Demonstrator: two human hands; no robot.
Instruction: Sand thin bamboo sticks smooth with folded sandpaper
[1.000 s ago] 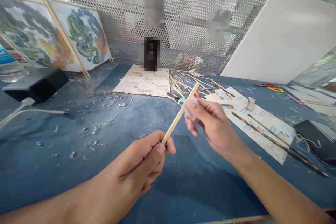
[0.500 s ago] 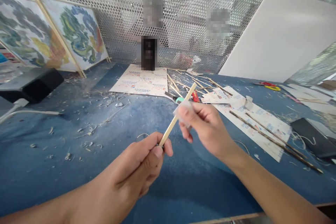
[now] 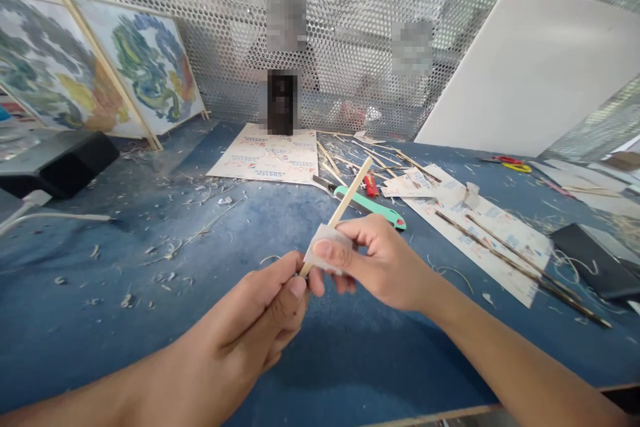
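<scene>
My left hand (image 3: 273, 310) is closed round the lower end of a thin, pale wooden strip (image 3: 354, 190), which slants up and away to the right. Folded over the strip just above that grip is a small piece of sandpaper (image 3: 325, 250), whitish on its outer side. My right hand (image 3: 383, 260) pinches the sandpaper against the strip, thumb on top. Behind the strip lies a knife with a mint-green handle (image 3: 377, 209), partly covered by it. A small red item (image 3: 371, 185) rests beside the knife.
Printed sandpaper sheets (image 3: 270, 159) lie at the back, and another (image 3: 465, 227) at right carries dark sticks (image 3: 505, 257). Shavings litter the blue table (image 3: 200, 280). Red-and-yellow scissors (image 3: 515, 163), a black box (image 3: 60, 160), painted panels (image 3: 150, 63) and a white board (image 3: 520, 73) stand around.
My right hand has slid the sandpaper down the strip, toward my left hand. More of the mint-green knife handle now shows. My left hand keeps its hold in about the same place.
</scene>
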